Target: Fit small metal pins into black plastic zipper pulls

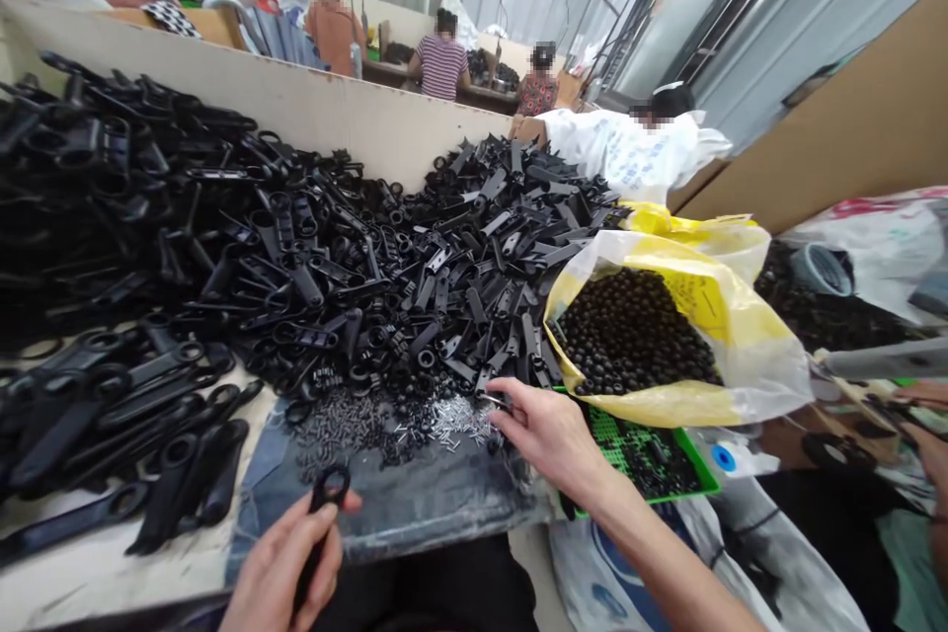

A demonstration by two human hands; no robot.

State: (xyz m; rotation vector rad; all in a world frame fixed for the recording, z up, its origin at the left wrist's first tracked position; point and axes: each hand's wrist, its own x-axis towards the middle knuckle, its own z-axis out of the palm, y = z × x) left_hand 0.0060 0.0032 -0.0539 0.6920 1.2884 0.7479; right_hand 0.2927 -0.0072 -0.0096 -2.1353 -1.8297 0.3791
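My left hand [285, 558] at the bottom of the view grips a black plastic zipper pull [326, 494] by its long tab, with the loop end sticking up above my fingers. My right hand [544, 430] reaches forward to the front edge of a large heap of black plastic zipper pulls and small parts [415, 257]. Its fingertips sit among small black pieces, and whether they pinch one is hard to tell. Just left of them, tiny silver metal pins [459, 425] and small dark bits [348, 425] lie scattered on a worn denim cloth [385, 504].
Larger black pulls [125, 434] lie at the left on the board. A yellow-and-white plastic bag of black beads [629, 331] and a green perforated tray [637, 459] sit to the right. A white board wall [296, 114] backs the heap, and several co-workers sit beyond it.
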